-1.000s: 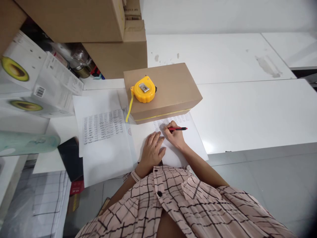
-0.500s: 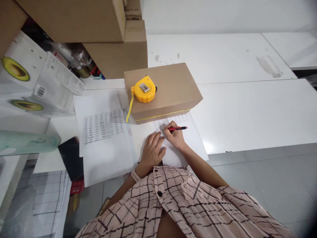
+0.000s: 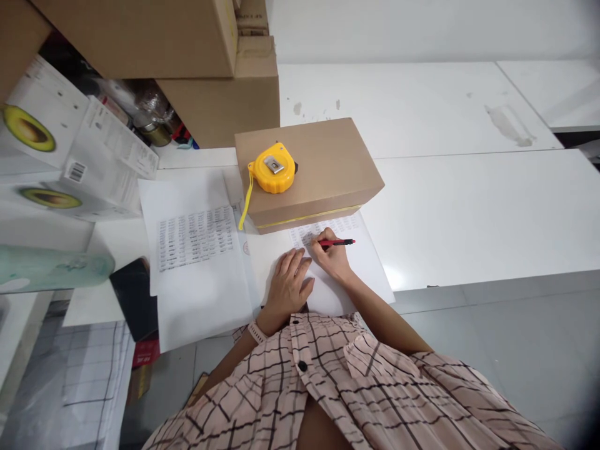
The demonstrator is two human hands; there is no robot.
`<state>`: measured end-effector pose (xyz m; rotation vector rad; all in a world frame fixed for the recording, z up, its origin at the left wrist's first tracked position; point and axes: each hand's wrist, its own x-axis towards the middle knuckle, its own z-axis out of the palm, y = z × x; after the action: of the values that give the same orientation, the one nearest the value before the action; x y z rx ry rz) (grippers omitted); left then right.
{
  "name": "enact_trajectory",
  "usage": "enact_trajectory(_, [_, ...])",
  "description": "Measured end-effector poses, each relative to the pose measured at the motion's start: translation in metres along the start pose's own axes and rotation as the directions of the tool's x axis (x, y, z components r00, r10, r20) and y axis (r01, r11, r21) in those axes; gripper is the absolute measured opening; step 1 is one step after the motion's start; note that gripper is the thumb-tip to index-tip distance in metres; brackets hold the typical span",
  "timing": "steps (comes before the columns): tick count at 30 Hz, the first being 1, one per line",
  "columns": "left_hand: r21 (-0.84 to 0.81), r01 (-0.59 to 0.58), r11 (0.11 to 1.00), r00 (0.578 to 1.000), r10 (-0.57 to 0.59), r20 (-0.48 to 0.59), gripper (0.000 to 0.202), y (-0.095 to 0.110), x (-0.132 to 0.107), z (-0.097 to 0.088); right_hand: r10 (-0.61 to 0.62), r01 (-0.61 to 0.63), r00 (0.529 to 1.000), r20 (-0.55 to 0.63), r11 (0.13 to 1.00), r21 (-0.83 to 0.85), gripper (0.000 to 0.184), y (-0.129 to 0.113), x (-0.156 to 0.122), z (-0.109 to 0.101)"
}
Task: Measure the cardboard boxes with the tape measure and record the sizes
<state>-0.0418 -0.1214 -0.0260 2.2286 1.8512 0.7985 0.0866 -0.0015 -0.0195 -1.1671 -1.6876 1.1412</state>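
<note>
A red and black pen (image 3: 341, 242) is pinched in my right hand (image 3: 329, 255), which rests on a sheet of paper (image 3: 368, 269) with rows of small writing. The pen's tip is hidden behind my fingers. Flat on that sheet's left edge lies my left hand (image 3: 289, 281), its fingers stretched out. Just beyond both hands a closed brown cardboard box (image 3: 323, 159) covers the sheet's far end. On top of the box, at its left, sits a yellow tape measure (image 3: 274, 169) with a wrist strap.
More papers (image 3: 201, 300) with rows of writing lie to the left, beside a dark phone (image 3: 137, 300) and a pale green bottle (image 3: 56, 269). White boxes with avocado pictures (image 3: 79, 150) and stacked cartons (image 3: 225, 109) stand at the back left. The white table (image 3: 469, 219) stretches right.
</note>
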Motion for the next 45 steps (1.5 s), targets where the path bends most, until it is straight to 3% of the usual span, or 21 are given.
enact_trajectory(25, [-0.017, 0.003, 1.000, 1.000, -0.003, -0.002, 0.042, 0.001, 0.001, -0.001, 0.014, -0.013, 1.000, -0.012, 0.998, 0.061, 0.023, -0.004, 0.001, 0.000])
enact_trajectory(29, [-0.023, 0.001, 1.000, 1.000, -0.002, -0.014, 0.041, 0.001, 0.001, -0.002, 0.003, 0.001, 0.994, -0.112, 0.999, 0.033, 0.022, -0.008, -0.002, -0.006])
enact_trajectory(32, [-0.031, 0.000, 1.000, 1.000, 0.000, -0.015, 0.040, 0.001, 0.001, -0.004, -0.065, 0.048, 0.983, -0.172, 0.994, -0.097, 0.014, -0.008, -0.009, -0.027])
enact_trajectory(35, [-0.042, -0.004, 0.999, 1.000, 0.003, -0.018, 0.039, 0.000, 0.002, -0.005, -0.206, 0.134, 0.963, -0.172, 0.924, -0.358, 0.017, 0.001, -0.017, -0.061])
enact_trajectory(39, [-0.059, -0.010, 0.998, 0.999, 0.008, -0.036, 0.038, 0.000, 0.002, -0.005, -0.230, 0.108, 0.971, -0.071, 0.681, -0.725, 0.038, 0.024, -0.025, -0.106])
enact_trajectory(42, [-0.071, 0.001, 0.998, 0.997, -0.006, -0.078, 0.033, 0.005, 0.004, -0.013, -0.196, 0.097, 0.980, -0.013, 0.537, -0.838, 0.045, 0.038, -0.027, -0.120])
enact_trajectory(45, [-0.074, 0.016, 0.997, 0.976, -0.032, -0.216, 0.029, 0.011, 0.017, -0.041, -0.212, 0.081, 0.976, -0.037, 0.522, -0.849, 0.047, 0.044, -0.026, -0.119])
